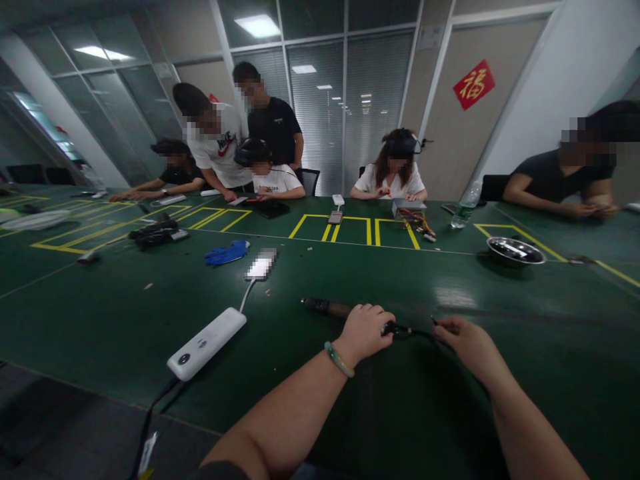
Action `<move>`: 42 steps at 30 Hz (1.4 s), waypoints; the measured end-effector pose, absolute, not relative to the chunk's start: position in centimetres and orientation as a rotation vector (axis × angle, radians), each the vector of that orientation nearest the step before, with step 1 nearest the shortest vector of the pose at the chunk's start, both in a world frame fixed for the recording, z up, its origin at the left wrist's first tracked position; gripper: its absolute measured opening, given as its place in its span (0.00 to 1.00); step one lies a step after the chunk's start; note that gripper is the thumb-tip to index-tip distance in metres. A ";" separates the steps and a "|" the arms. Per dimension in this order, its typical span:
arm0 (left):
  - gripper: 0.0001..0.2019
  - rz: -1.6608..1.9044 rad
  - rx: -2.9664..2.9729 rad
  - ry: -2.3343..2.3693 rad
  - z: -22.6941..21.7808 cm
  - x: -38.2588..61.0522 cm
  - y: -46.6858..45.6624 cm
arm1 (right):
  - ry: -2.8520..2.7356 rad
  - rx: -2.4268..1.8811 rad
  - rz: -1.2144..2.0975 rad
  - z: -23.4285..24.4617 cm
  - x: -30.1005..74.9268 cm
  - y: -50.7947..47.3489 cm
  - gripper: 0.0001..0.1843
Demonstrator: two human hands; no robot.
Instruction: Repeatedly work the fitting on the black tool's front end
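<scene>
White power bank; blue glove; metal bowl; poss. water bottle.

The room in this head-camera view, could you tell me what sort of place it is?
Probably an office meeting room used as a shared workbench. A long green table carries yellow taped squares, glass partition walls stand behind it, and several seated people handle small parts.
</scene>
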State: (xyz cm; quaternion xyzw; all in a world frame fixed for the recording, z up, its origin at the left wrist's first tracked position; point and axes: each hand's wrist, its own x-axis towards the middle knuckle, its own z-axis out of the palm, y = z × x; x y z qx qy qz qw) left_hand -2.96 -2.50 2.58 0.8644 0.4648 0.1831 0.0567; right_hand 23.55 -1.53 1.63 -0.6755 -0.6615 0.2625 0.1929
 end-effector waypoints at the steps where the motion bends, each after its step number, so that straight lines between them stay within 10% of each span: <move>1: 0.12 0.549 2.630 1.404 2.6 -3.0 -2.5 | -1.839 -1.880 0.737 1.5 23.0 -1.6 0.19; 42: 0.05 0.747 2.644 1.285 1.4 -1.5 -2.4 | -2.126 -1.560 0.180 0.0 18.6 -3.6 0.04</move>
